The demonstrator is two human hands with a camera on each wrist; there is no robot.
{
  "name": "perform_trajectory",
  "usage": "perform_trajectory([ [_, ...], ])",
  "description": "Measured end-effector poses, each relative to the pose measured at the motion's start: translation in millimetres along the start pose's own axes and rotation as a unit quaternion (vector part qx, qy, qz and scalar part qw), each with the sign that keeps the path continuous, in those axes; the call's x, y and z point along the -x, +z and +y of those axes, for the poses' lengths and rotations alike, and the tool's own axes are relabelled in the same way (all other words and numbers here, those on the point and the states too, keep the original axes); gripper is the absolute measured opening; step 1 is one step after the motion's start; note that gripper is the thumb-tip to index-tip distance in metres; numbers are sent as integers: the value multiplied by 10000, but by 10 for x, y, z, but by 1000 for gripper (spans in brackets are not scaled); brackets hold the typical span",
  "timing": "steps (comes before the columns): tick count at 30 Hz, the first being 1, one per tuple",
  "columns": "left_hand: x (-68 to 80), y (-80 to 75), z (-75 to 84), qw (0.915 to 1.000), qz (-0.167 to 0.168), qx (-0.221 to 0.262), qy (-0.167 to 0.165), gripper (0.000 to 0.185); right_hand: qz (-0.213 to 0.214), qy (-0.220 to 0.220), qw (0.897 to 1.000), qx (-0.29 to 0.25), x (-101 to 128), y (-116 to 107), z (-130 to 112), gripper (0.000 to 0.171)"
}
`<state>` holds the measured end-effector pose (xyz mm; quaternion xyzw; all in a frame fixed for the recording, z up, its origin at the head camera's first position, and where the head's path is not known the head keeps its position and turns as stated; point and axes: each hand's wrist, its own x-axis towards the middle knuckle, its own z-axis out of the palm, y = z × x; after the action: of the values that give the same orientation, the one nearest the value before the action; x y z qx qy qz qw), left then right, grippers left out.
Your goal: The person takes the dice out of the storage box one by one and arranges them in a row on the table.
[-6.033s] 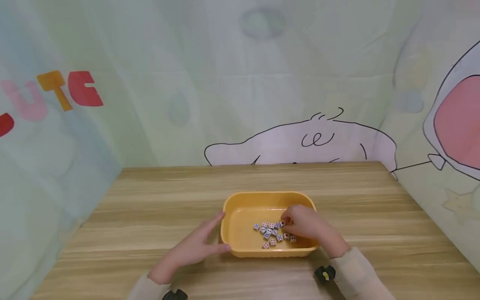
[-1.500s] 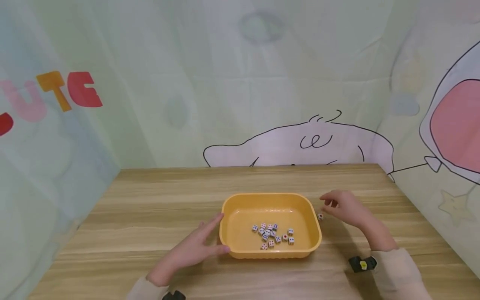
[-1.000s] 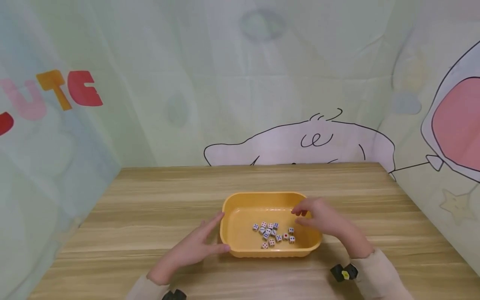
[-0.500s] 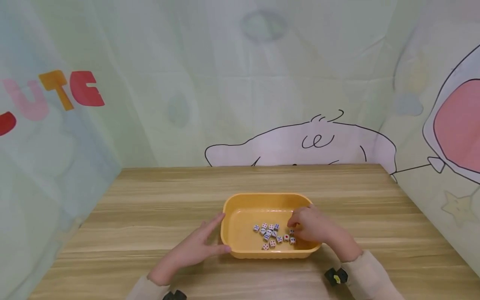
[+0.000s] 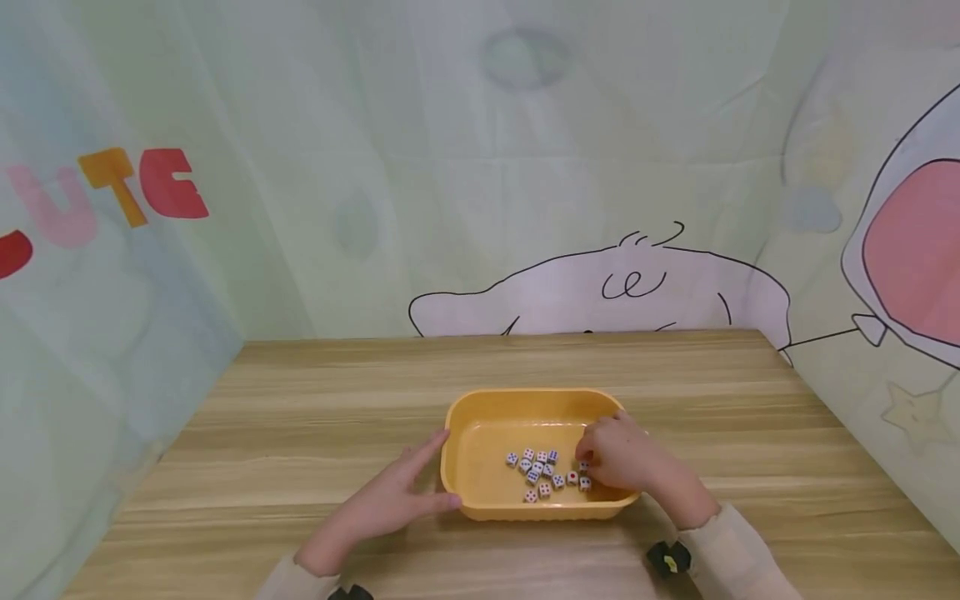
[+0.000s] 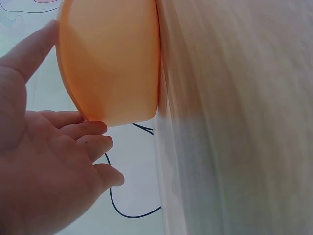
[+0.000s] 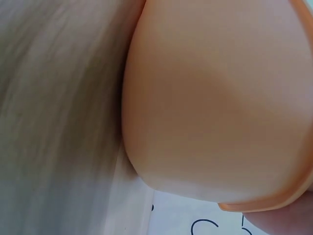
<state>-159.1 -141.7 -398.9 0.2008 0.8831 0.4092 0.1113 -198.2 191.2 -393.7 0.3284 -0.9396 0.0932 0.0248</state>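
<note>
A yellow-orange plastic tray point(image 5: 540, 512) holds several small white dice point(image 5: 537, 468) with red and blue dots, most of them clustered at the middle of its floor. My left hand point(image 5: 386, 500) touches the tray's left end with outstretched thumb and forefinger; in the left wrist view its other fingers lie loosely bent near the rim. Inside the right end, my right hand point(image 5: 621, 454) has its fingertips around a die point(image 5: 584, 467), which they partly cover. In the right wrist view the tray's outer wall point(image 7: 210, 107) fills most of the picture and hides the fingertips.
Both the tray and the hands are over a wood-grain table point(image 5: 337, 400). Behind it hangs a pale printed cloth point(image 5: 450, 192) with cartoon drawings. Black wrist bands point(image 5: 668, 559) show at the sleeves.
My right hand has come from beside a die on the table right of the tray back inside, down to another die. That table die is now hidden. My left hand has stayed put.
</note>
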Motion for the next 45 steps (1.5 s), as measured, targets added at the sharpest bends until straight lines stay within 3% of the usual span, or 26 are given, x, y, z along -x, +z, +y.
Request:
perform_trajectory([
  [5, -10, -2, 26, 10000, -20, 23, 32, 91, 174, 91, 9967, -785, 8, -56, 47, 4],
  [9, -20, -2, 32, 10000, -39, 20, 22, 91, 695, 118, 9857, -1528, 83, -200, 174, 9],
  [14, -27, -14, 28, 10000, -34, -14, 7, 91, 1481, 552, 9738, -1633, 285, -413, 393, 13],
  [17, -25, -21, 18, 10000, -11, -19, 4, 91, 1609, 887, 9710, -1531, 389, -487, 532, 12],
  [27, -2, -20, -12, 9999, 40, -55, 124, 91, 864, 1549, 9720, -1543, 480, -376, 832, 12],
  [34, -10, -12, -23, 9999, 51, -32, 116, 90, 482, 1750, 9681, -1728, 475, -300, 884, 14],
  [45, -14, 7, -11, 9999, 29, -46, 134, 91, 517, 1555, 9697, -1813, 482, -185, 911, 13],
])
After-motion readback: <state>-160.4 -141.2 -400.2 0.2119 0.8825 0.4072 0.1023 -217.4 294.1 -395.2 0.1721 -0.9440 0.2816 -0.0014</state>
